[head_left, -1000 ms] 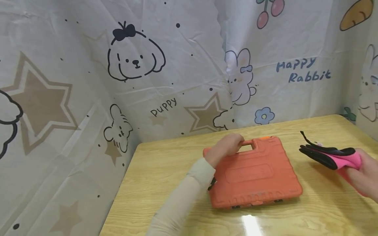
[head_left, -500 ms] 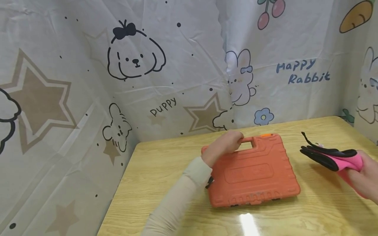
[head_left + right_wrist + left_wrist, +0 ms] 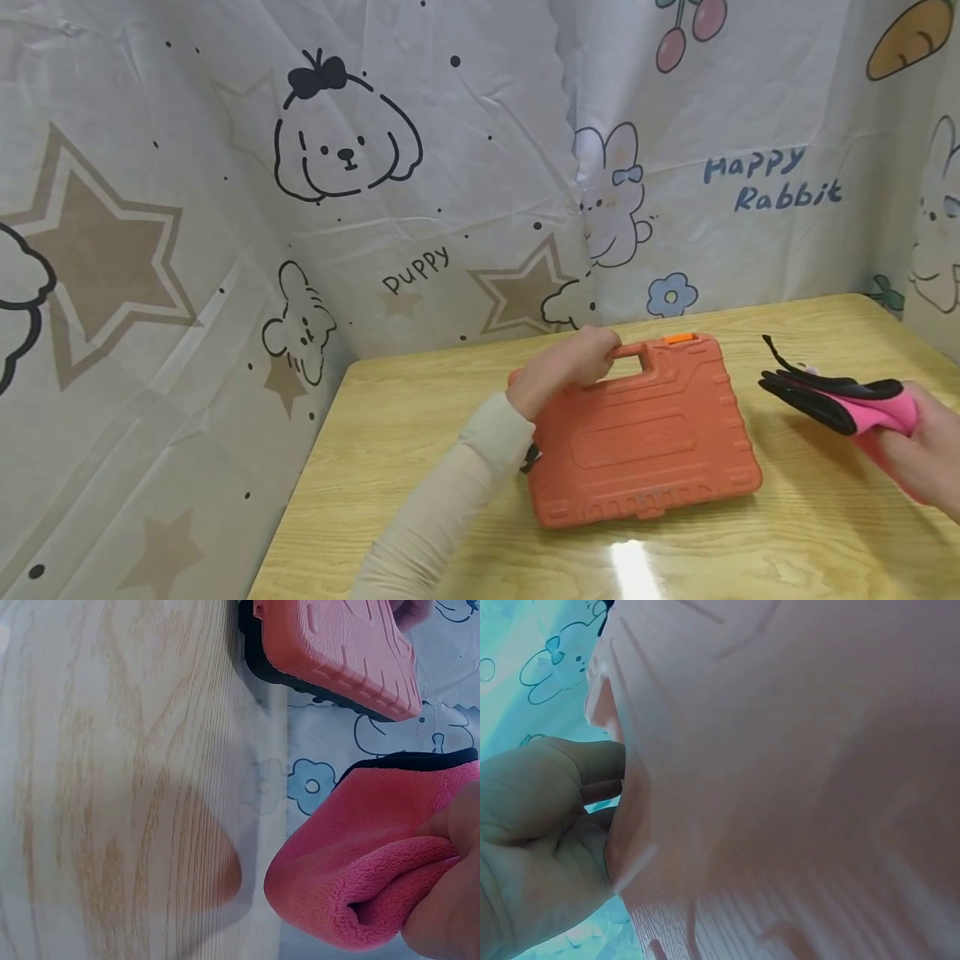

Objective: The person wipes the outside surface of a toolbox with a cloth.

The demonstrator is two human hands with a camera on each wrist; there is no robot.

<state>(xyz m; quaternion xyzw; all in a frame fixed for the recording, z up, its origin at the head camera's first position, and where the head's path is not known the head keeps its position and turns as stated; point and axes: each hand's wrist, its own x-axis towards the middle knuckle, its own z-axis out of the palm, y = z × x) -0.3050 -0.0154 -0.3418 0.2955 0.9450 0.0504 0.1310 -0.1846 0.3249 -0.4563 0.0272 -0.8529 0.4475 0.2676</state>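
My left hand [image 3: 573,367] grips the handle of an orange-red plastic carrying case [image 3: 637,442] with a dark lower half. The case tilts up on the table, its handle side raised and its lid facing me. In the left wrist view the left hand [image 3: 540,817] curls at the handle, and the case [image 3: 780,772] fills most of the picture. My right hand [image 3: 922,442] pinches a folded pink fleece cloth [image 3: 337,840] with black trim, held above the table to the right of the case. A thin black loop [image 3: 780,354] sticks up from the cloth.
A light wood-grain table [image 3: 375,467] lies beneath both hands. Behind it and along the sides hangs a white curtain [image 3: 480,167] printed with puppies, rabbits and stars. An orange tab [image 3: 681,338] shows on the case's far edge, and a black part [image 3: 531,457] on its left side.
The case has tilted up further at its handle side as my left hand rises slightly; the dark latches on its near edge have gone from sight. The right hand and cloth have barely moved.
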